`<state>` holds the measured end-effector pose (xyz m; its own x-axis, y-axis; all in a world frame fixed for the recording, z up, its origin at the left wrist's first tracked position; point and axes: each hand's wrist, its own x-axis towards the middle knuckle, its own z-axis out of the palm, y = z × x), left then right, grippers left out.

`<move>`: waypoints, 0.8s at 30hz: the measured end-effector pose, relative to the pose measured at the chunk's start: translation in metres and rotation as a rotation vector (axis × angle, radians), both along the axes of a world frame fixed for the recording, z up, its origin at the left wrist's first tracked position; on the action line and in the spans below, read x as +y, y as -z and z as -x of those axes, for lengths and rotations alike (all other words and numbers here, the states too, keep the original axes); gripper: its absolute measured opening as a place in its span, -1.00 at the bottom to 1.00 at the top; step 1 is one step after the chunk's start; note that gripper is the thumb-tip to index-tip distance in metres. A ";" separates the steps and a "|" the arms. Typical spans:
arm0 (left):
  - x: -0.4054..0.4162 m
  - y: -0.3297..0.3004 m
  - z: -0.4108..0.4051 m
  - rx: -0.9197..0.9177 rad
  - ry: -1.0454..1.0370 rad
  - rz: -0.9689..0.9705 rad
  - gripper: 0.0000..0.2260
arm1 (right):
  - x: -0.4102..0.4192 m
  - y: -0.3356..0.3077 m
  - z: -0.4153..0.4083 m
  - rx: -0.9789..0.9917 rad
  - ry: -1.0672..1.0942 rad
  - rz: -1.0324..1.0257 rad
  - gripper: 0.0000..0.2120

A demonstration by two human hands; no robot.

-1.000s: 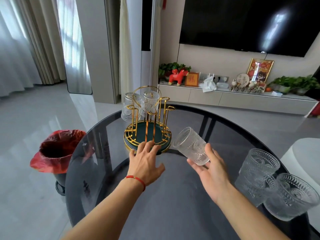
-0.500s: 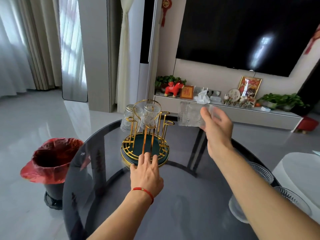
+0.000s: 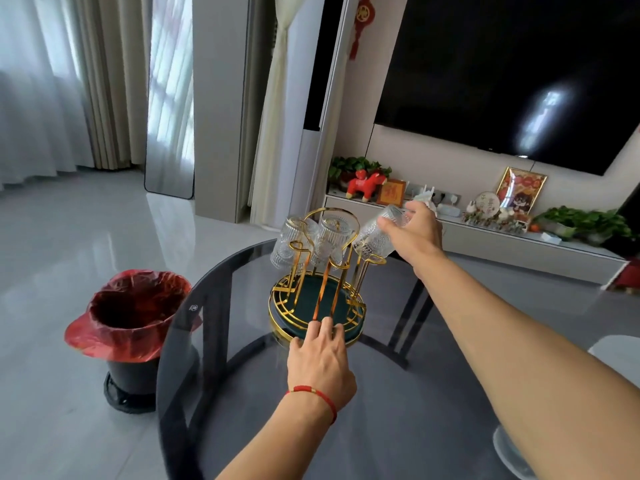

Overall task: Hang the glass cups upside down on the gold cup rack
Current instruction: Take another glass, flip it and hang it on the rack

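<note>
Head view shows that your right hand [image 3: 414, 233] has carried the glass cup [image 3: 375, 237] up and across since a second ago, when you held it low over the table with its mouth tipped to the side. Now it is inverted and tilted, base under your fingertips, mouth down toward the free gold prong [image 3: 375, 260] just below your hand. Your fingers are closed around the cup's base; whether the rim already rests on the prong I cannot tell.

Your left hand [image 3: 320, 358] has stayed at the near edge of the gold cup rack [image 3: 317, 306], fingers spread and pressed on its rim, gripping nothing (it looks like a steadying touch).

Two hung cups [image 3: 311, 242] sit just left of your right hand, very near the one you hold. I would judge the hanging step nearly complete: lowering the mouth over the prong is what remains. Glass could knock glass on that side. At the lower right, close to your right forearm, another cup's rim [image 3: 509, 455] shows, so more seem left.
</note>
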<state>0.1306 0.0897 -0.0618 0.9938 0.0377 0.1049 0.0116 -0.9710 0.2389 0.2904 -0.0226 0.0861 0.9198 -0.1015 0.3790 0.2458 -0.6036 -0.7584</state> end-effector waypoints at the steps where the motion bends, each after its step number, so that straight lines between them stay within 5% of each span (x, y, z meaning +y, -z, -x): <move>1: 0.002 0.000 0.000 0.001 0.008 0.004 -0.37 | 0.003 0.001 -0.001 0.000 -0.010 0.016 -0.29; 24: 0.008 0.002 0.002 -0.012 0.027 0.111 -0.34 | 0.030 0.018 0.008 0.060 -0.160 0.381 -0.36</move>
